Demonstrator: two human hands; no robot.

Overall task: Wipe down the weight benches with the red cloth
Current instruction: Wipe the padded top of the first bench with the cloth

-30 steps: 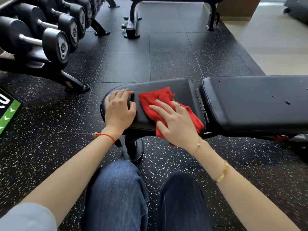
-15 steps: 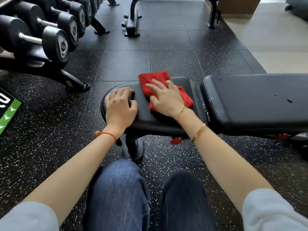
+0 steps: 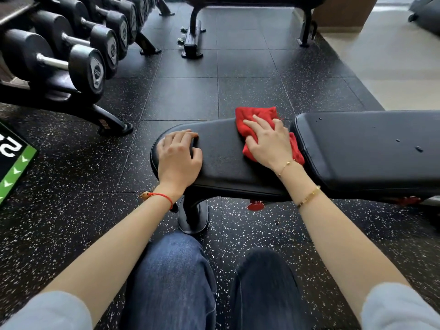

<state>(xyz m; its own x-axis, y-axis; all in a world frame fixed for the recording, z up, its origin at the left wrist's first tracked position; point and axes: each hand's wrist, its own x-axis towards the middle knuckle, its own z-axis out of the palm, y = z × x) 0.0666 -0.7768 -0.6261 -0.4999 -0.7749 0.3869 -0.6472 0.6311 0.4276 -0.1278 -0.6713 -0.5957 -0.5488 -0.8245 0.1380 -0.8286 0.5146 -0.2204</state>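
A black weight bench lies across the view, with a small seat pad (image 3: 221, 160) in front of me and a long back pad (image 3: 371, 148) to the right. The red cloth (image 3: 257, 115) lies on the far right part of the seat pad, beside the gap to the back pad. My right hand (image 3: 269, 141) presses flat on the cloth with fingers spread. My left hand (image 3: 178, 156) rests on the seat pad's left end, fingers loosely curled on its surface, holding nothing.
A dumbbell rack (image 3: 71, 55) stands at the left, its foot (image 3: 114, 125) reaching toward the bench. Another bench frame (image 3: 192, 36) stands farther back. A green-edged mat (image 3: 14, 163) lies at the left edge. My knees (image 3: 176, 270) are just before the bench post (image 3: 192, 215).
My right hand has slid the red cloth from the seat pad's near edge to its far side, then to the right toward the back pad. My left hand has stayed put.
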